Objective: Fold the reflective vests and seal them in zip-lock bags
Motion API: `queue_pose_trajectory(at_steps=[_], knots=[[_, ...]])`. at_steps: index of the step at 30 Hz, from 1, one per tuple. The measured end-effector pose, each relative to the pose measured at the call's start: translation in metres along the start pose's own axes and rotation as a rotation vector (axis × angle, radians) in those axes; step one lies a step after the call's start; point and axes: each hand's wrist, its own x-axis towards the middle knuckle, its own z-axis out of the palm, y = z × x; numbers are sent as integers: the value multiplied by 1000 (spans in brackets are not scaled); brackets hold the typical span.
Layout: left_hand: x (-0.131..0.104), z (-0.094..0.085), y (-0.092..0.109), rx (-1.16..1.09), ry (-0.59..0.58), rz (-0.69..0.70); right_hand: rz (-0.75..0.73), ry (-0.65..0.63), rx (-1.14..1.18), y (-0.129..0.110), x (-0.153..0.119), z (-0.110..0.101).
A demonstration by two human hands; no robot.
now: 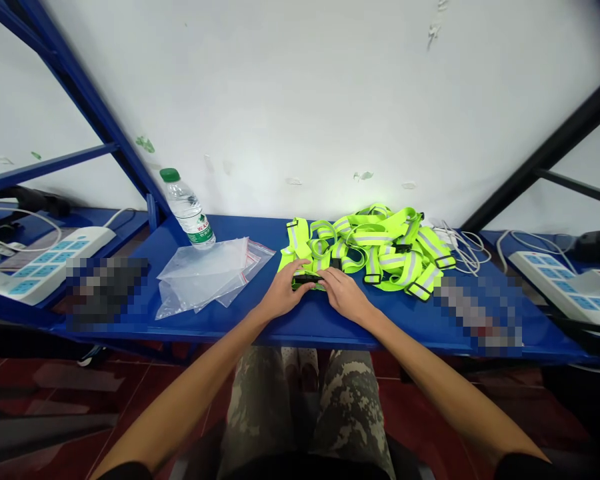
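Between my two hands is a black buckle on a yellow-green reflective strap, close to the middle of the blue table. My left hand grips the buckle from the left, thumb below it and fingers above. From the right, my right hand has its fingers closed on the strap beside the buckle; its fingertips partly hide what they hold. Behind and to the right lies a tangled pile of reflective straps with black sliders, touching the strap in my hands.
Clear plastic bags lie to the left, with a water bottle standing behind them. Power strips are at both sides. A white cable is coiled right of the pile. Blurred objects lie near both table ends.
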Motion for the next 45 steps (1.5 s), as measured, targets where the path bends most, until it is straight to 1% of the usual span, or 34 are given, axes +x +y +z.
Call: queue_pose_trajectory(at_steps=[3,7,9,13,17,21,24,27,30,33,35,40,43,45], knots=[[2,1,-2,38,-33,23,50,0,5,3,-1,3],[2,3,-4,76,-71,74,88,-36,9,6,-1,3],[1,4,-5,133,-70,89,100,-45,26,8,0,3],[4,6,-6,342,-15,46,118,-60,79,10,4,3],[9,5,-6,392,-22,35,145,-98,81,10,11,2],[11,3,-2,514,17,-17,164,-131,23,8,17,2],[13,3,-2,471,-21,-53,162,-138,-48,7,19,4],[17,3,-5,390,-78,-91,171,-142,-129,5,21,8],[20,4,-10,340,-111,-122,152,-121,-224,3,24,11],[19,4,-9,310,-89,-111,117,-80,-289,3,28,13],[16,3,-5,312,-67,-78,105,-57,-299,3,30,14],[10,2,7,480,-113,81,105,-49,-213,10,32,16],[10,4,6,549,-118,93,134,-38,-68,19,34,11],[11,5,3,547,-126,103,162,-12,37,25,39,7]])
